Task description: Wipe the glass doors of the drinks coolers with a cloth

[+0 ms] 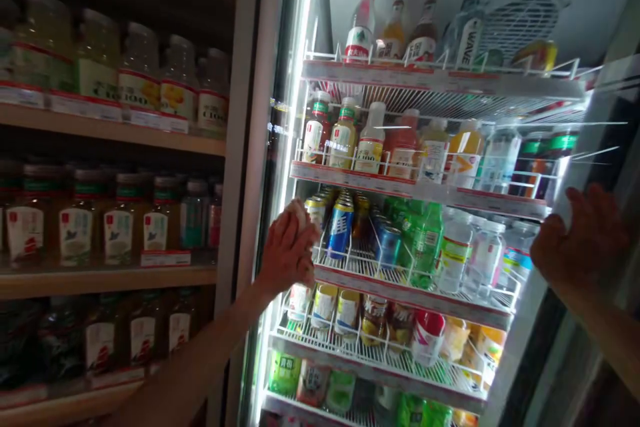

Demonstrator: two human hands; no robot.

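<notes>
Two hands at glass cooler door [523, 340]: left hand [289, 252] curled, right hand [580, 238] spread

Lit drinks cooler [247, 113], left hand [287, 253], right hand [580, 237]

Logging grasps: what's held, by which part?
Left hand grips a pale item, kind unclear, below its top. Right hand, on the glass door, holds nothing.

The person's bare left forearm [195, 353] and right forearm [606, 328] are slim and smooth, ending in an uncovered left hand [287, 252] and right hand [580, 237] with long fingers.
</notes>
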